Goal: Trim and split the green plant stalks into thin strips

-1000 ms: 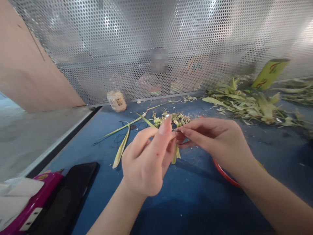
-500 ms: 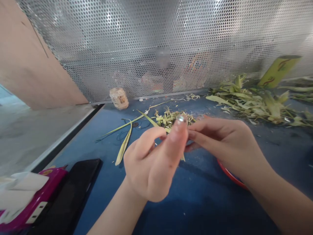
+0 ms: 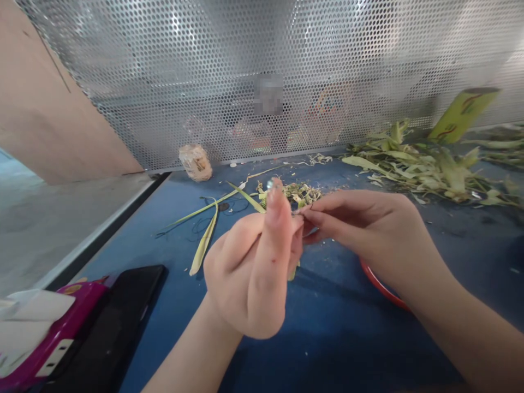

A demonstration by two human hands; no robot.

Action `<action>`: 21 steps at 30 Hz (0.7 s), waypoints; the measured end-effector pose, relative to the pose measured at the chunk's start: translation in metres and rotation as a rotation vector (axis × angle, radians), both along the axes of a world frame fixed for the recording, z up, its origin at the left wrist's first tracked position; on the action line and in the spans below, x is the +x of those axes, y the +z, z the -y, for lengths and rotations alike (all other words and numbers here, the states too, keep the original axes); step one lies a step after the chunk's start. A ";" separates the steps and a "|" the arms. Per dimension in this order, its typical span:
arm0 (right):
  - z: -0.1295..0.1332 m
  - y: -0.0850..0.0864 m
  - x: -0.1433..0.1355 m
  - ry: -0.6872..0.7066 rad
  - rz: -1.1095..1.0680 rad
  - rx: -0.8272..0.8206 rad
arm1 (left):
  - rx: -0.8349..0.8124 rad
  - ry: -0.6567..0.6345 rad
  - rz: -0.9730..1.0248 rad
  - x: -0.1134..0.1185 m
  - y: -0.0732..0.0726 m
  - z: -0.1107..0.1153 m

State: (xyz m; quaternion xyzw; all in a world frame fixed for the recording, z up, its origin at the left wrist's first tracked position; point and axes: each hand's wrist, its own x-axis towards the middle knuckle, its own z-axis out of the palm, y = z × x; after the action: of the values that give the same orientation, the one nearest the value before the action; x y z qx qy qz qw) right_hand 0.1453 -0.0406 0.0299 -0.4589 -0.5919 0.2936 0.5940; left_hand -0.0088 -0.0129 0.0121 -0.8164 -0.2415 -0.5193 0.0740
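My left hand (image 3: 249, 273) is raised in the middle, its fingers curled closed and its thumb pointing up. Whatever lies inside its grip is hidden. Fingertips of my right hand (image 3: 364, 229) pinch together right beside it, at something too small to name. A pale green sliver (image 3: 293, 271) shows just below the left fingers; I cannot tell whether it is held. Behind the hands is a small heap of green plant bits (image 3: 303, 192). Partly under my right hand shows the red rim (image 3: 382, 288) of a round container.
Long leaf strips (image 3: 203, 244) lie left on the blue table (image 3: 164, 218). Cut leaves (image 3: 434, 169) are piled back right, near a yellow-green box (image 3: 464, 114). A black phone (image 3: 118, 322) and magenta tissue holder (image 3: 69, 322) stand front left. A perforated metal panel (image 3: 204, 65) closes the back.
The left thumb has tipped to the left, off the right fingertips, so the pinch now shows more. My right hand has shifted slightly left. The view has moved a little.
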 end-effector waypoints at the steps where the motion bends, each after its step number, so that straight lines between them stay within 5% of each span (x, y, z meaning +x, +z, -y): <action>1: 0.000 0.000 0.000 -0.016 -0.007 0.000 | 0.026 0.005 -0.004 0.001 0.001 -0.001; 8: 0.000 -0.003 0.005 -0.019 -0.018 -0.051 | 0.008 -0.060 -0.028 0.005 0.002 -0.002; 14: 0.001 -0.002 0.009 -0.050 0.072 0.025 | 0.049 -0.011 -0.030 0.008 0.003 0.000; 21: 0.001 -0.003 0.011 -0.093 0.153 0.140 | -0.030 -0.139 0.083 0.012 0.004 -0.004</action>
State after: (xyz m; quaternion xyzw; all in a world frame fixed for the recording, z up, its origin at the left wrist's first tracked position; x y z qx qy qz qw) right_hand 0.1561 -0.0419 0.0265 -0.4644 -0.6325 0.1879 0.5908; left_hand 0.0033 -0.0091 0.0156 -0.8098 -0.1949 -0.5531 0.0156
